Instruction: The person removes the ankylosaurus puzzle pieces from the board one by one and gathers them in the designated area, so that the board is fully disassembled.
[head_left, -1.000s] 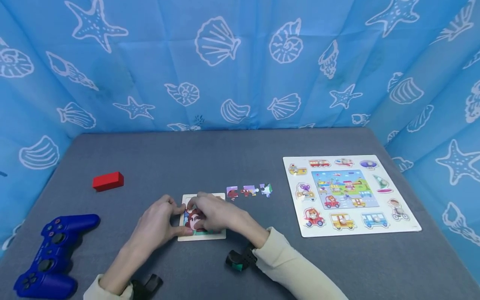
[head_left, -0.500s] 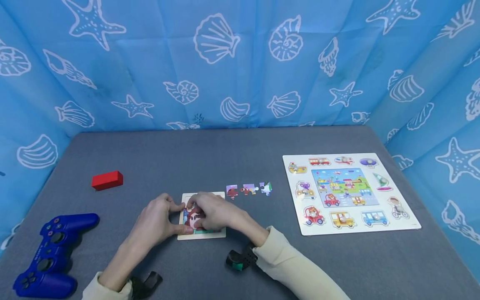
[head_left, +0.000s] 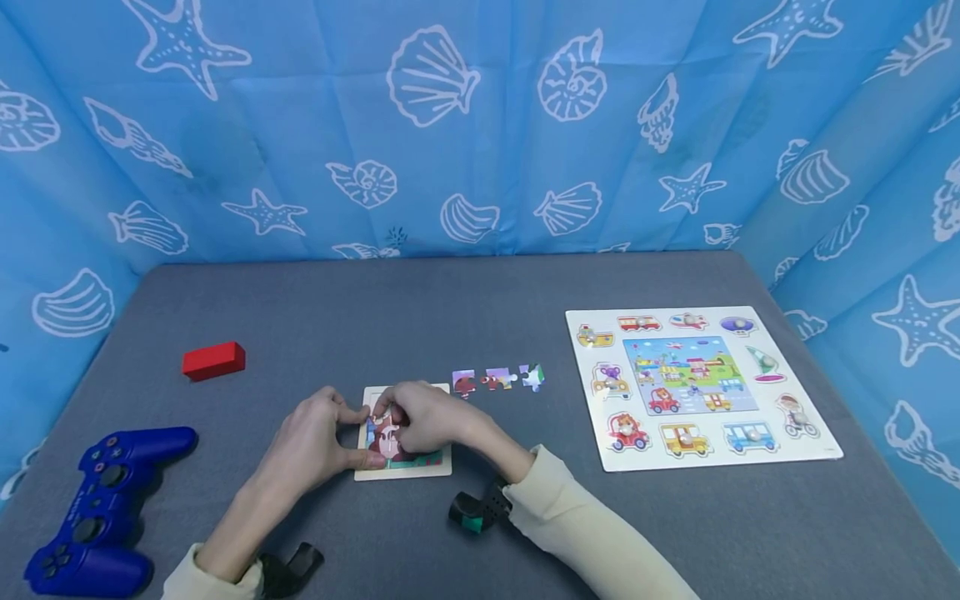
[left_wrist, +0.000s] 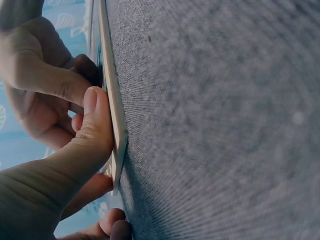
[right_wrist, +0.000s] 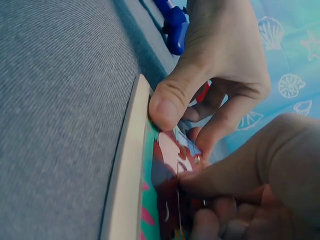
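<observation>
A small jigsaw puzzle in a pale wooden tray [head_left: 412,473] lies on the grey table, its brown and pink picture partly covered by hands. My left hand [head_left: 311,433] holds the tray's left side, thumb on the near left corner and fingers at the left edge; the left wrist view shows the thumb [left_wrist: 97,120] on the rim. Over the picture, my right hand [head_left: 431,421] has its fingers curled and its thumb tip [right_wrist: 192,182] on a jigsaw piece beside a seam; the other fingertips are partly hidden. Three loose jigsaw pieces [head_left: 497,379] lie in a row beyond the tray's right corner.
A white knob puzzle board [head_left: 592,392] with vehicle pictures lies at the right. On the left are a red block [head_left: 213,361] and a blue game controller [head_left: 112,512]. A blue shell-patterned curtain [head_left: 480,125] stands behind the table.
The right hand's fingers have shifted slightly within the tray, baring a bit more of the picture's lower part. The left hand and the loose pieces stay where they were.
</observation>
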